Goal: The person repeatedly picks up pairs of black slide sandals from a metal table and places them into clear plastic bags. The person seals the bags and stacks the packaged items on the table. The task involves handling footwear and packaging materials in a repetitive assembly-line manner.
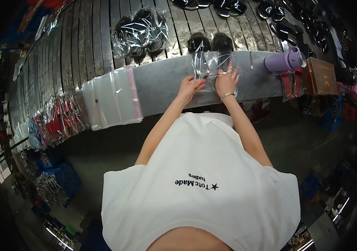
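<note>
A pair of black slippers [222, 42] lies side by side, toes pointing away from me, on the grey metal ledge and the slats beyond it. Clear plastic bag film [205, 69] covers their near part. My left hand [192, 88] is at the bag's near left, with thumb and fingers pinched on the film. Over the right slipper's near end lies my right hand [226, 82], its fingers stretched out and apart against the plastic. A bracelet circles the right wrist. Part of the bag under my palms is hidden.
Left on the ledge sits a stack of clear bags [111, 98], with red packaged items [59, 119] beyond. Bagged black slippers [141, 33] rest on the slatted conveyor [90, 37]. To the right stand a purple jug [285, 61] and a brown box [322, 77].
</note>
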`<state>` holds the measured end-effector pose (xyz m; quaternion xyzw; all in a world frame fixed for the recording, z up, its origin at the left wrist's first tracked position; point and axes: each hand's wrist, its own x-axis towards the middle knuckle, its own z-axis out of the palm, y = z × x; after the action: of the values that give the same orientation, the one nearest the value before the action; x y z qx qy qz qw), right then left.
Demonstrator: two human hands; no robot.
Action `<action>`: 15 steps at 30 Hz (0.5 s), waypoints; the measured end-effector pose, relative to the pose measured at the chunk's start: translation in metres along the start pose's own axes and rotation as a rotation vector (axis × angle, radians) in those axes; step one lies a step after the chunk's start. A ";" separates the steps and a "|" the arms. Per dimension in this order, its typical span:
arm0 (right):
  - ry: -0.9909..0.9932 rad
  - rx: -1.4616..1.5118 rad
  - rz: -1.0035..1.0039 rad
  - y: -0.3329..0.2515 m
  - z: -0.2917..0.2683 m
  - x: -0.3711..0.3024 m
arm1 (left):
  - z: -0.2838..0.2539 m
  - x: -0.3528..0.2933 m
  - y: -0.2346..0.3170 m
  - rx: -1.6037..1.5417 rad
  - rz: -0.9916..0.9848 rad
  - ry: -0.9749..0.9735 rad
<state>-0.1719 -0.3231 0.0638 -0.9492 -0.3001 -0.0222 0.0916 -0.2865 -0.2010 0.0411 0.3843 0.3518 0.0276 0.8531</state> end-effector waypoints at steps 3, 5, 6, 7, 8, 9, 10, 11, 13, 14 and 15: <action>-0.122 -0.079 -0.119 -0.002 -0.021 -0.018 | -0.014 -0.011 -0.014 0.130 0.061 0.065; -0.111 0.146 -0.251 -0.015 -0.017 -0.032 | -0.020 -0.025 -0.007 0.191 -0.086 0.087; -0.185 0.297 -0.286 -0.025 -0.016 -0.035 | -0.016 -0.031 0.000 0.217 -0.081 0.087; -0.259 0.449 -0.323 -0.034 -0.014 -0.035 | -0.013 -0.037 0.007 0.238 -0.074 0.089; -0.316 0.515 -0.339 -0.040 -0.010 -0.034 | -0.011 -0.039 0.011 0.262 -0.069 0.089; -0.373 0.583 -0.363 -0.047 -0.006 -0.030 | -0.017 -0.039 0.008 0.343 -0.039 0.078; -0.436 0.650 -0.394 -0.052 -0.006 -0.028 | -0.027 -0.037 0.002 0.417 -0.008 0.073; -0.421 0.607 -0.460 -0.049 -0.011 -0.031 | -0.035 -0.034 -0.005 0.493 0.023 0.064; -0.393 0.516 -0.580 -0.031 -0.040 -0.043 | -0.032 -0.043 -0.003 0.378 0.001 0.141; -0.456 0.502 -0.485 -0.012 -0.052 -0.059 | -0.032 -0.050 -0.002 0.315 -0.006 0.188; -0.513 0.485 -0.389 0.020 -0.065 -0.076 | -0.037 -0.054 -0.002 0.313 -0.013 0.181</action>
<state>-0.2219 -0.3941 0.1170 -0.8001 -0.4840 0.2702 0.2292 -0.3504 -0.1963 0.0546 0.5059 0.4297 0.0013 0.7480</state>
